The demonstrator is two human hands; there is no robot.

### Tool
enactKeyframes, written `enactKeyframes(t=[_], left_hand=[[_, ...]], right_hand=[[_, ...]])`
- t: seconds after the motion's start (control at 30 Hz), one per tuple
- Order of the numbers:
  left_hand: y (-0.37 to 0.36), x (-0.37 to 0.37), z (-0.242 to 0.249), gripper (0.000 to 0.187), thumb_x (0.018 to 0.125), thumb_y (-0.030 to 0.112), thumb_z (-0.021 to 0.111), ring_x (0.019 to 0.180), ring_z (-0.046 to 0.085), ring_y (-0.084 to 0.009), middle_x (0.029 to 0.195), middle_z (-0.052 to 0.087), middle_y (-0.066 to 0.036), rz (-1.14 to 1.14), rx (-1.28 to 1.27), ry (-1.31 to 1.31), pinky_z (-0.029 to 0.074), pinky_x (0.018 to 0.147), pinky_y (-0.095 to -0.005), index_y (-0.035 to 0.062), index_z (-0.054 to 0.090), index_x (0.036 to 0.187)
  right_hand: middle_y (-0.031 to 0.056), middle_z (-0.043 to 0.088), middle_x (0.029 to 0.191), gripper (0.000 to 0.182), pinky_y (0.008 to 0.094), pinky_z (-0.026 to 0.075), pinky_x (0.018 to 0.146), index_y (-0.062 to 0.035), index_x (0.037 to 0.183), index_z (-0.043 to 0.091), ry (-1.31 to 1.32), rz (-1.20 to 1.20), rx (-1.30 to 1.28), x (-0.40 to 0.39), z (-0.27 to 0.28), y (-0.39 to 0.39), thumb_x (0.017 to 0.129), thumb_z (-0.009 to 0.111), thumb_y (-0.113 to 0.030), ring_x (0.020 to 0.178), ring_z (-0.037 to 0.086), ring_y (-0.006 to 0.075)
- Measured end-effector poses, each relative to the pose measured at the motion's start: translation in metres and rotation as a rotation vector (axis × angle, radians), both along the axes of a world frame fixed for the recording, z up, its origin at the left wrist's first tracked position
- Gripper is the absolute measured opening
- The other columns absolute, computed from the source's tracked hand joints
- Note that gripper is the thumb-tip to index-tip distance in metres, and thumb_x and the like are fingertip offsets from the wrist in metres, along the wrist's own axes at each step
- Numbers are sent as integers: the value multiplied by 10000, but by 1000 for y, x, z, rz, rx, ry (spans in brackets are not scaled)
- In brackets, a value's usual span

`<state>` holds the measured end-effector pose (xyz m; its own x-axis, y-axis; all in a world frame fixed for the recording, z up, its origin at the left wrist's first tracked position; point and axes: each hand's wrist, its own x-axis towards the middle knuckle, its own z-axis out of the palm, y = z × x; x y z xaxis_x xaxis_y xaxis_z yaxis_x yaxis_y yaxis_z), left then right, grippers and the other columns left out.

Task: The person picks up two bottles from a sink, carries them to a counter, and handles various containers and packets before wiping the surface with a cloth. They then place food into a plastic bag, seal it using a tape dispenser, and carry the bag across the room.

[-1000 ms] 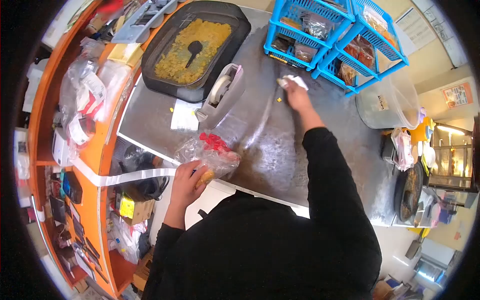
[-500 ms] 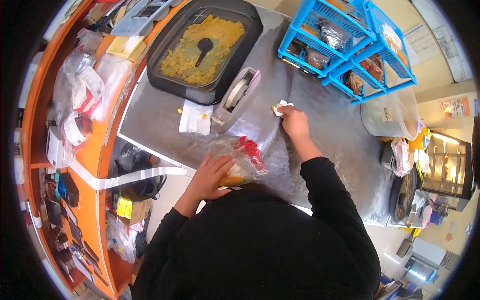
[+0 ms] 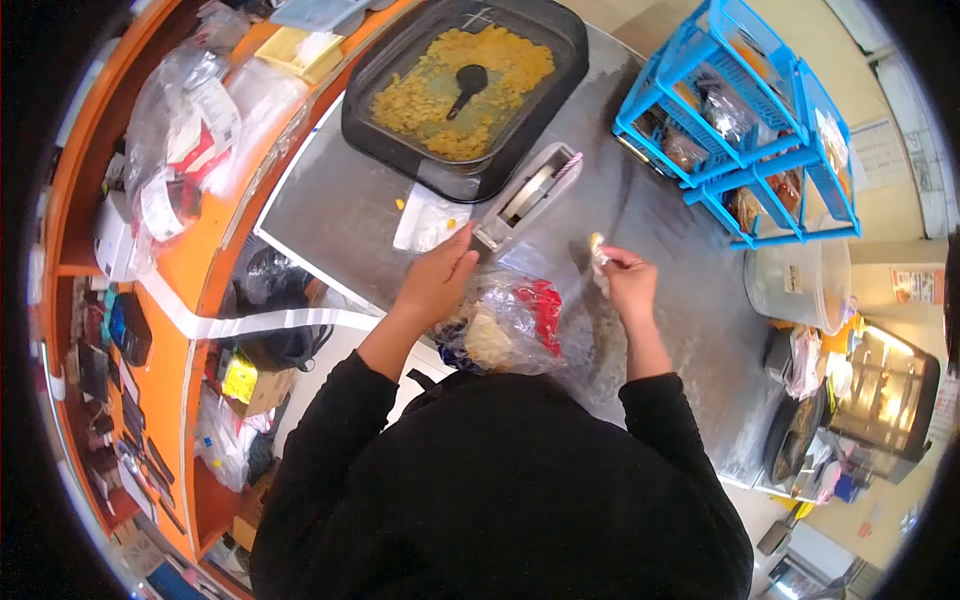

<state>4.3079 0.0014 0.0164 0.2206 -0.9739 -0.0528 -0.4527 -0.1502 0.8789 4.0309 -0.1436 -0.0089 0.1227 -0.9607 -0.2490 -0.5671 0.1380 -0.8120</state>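
My right hand (image 3: 630, 282) pinches a crumpled white tissue (image 3: 599, 262) with a yellowish patch, over the grey metal table (image 3: 680, 330). My left hand (image 3: 437, 278) is beside the near end of the tape dispenser (image 3: 528, 194), its fingers together; whether they touch it or hold anything is hard to tell. Just right of that hand, by my body, lies a clear plastic bag (image 3: 500, 325) with red parts and something pale inside. A white packet (image 3: 432, 218) with yellow crumbs lies left of the dispenser.
A black pan (image 3: 355, 125) holds yellow food and a black spoon. Blue stacked baskets (image 3: 745, 155) with packets stand at the back right, beside a clear tub (image 3: 800, 285). An orange shelf (image 3: 215, 240) with plastic bags borders the left.
My left hand has left the plastic bag and moved up to the tape dispenser. My right hand, still with the tissue, has come nearer my body. The view has shifted.
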Motion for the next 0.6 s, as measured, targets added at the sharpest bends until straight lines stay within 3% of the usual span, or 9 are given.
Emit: enactKeyframes(t=[0.13, 0.2, 0.23, 0.3, 0.33, 0.37, 0.43, 0.5, 0.6], left_hand=[[-6, -22, -14, 443, 984, 248, 513, 1296, 488, -306, 1377, 506, -217, -170, -48, 154, 378, 1066, -348, -28, 505, 1330], [-9, -29, -26, 400, 982, 253, 521, 1235, 550, -289, 1318, 567, -197, -213, -165, 143, 425, 1019, -348, -5, 564, 1285], [-8, -24, -19, 360, 975, 253, 531, 1164, 587, -290, 1253, 602, -189, -128, -77, 161, 452, 969, -353, 13, 600, 1234], [1, -4, 0, 294, 960, 253, 553, 1021, 660, -293, 1123, 671, -173, 37, 110, 201, 505, 869, -363, 47, 674, 1132], [5, 9, -14, 220, 933, 240, 580, 820, 685, -306, 937, 701, -154, 199, 59, -65, 525, 731, -383, 74, 719, 974], [7, 24, -16, 199, 908, 224, 597, 786, 675, -342, 902, 694, -163, 350, 5, -111, 523, 706, -399, 69, 717, 943], [13, 53, -20, 196, 901, 196, 591, 818, 656, -350, 947, 685, -147, 457, 7, -305, 517, 726, -429, 92, 702, 1024], [9, 76, -30, 220, 893, 169, 587, 866, 641, -347, 997, 677, -127, 503, -2, -375, 513, 752, -434, 113, 692, 1078], [-6, 94, -39, 292, 868, 126, 589, 946, 614, -329, 1079, 656, -90, 352, -115, -623, 508, 803, -415, 147, 671, 1147]], right_hand=[[98, 722, 1010, 258, 289, 520, 821, -65, 972, 750, -345, 138, -333, 67, 85, 2, 808, 573, 26, 914, 681, 174], [112, 717, 1023, 272, 289, 518, 839, -50, 981, 741, -355, 382, -392, 111, 110, 5, 798, 565, 48, 947, 679, 192], [129, 712, 1019, 258, 306, 524, 851, -48, 967, 737, -268, 471, -421, 133, 117, 11, 786, 575, 39, 946, 685, 241], [159, 697, 1021, 225, 367, 529, 858, -44, 933, 730, -248, 656, -426, 169, 101, 16, 777, 583, 24, 943, 672, 328], [169, 691, 1017, 215, 393, 521, 865, -57, 938, 731, -130, 752, -437, 184, 87, 14, 795, 578, -10, 930, 662, 353], [170, 685, 1007, 220, 414, 514, 866, -79, 952, 736, -66, 825, -473, 196, 56, 10, 792, 589, -44, 931, 652, 365], [165, 679, 993, 247, 419, 515, 860, -102, 969, 739, 224, 916, -392, 211, 21, 10, 770, 604, -46, 941, 652, 354], [151, 691, 943, 223, 415, 529, 822, -95, 923, 741, 241, 974, -512, 210, -13, 11, 749, 615, -35, 892, 662, 352], [149, 692, 952, 231, 407, 533, 816, -103, 932, 742, 354, 1079, -460, 215, -16, 9, 727, 646, -55, 900, 664, 341]])
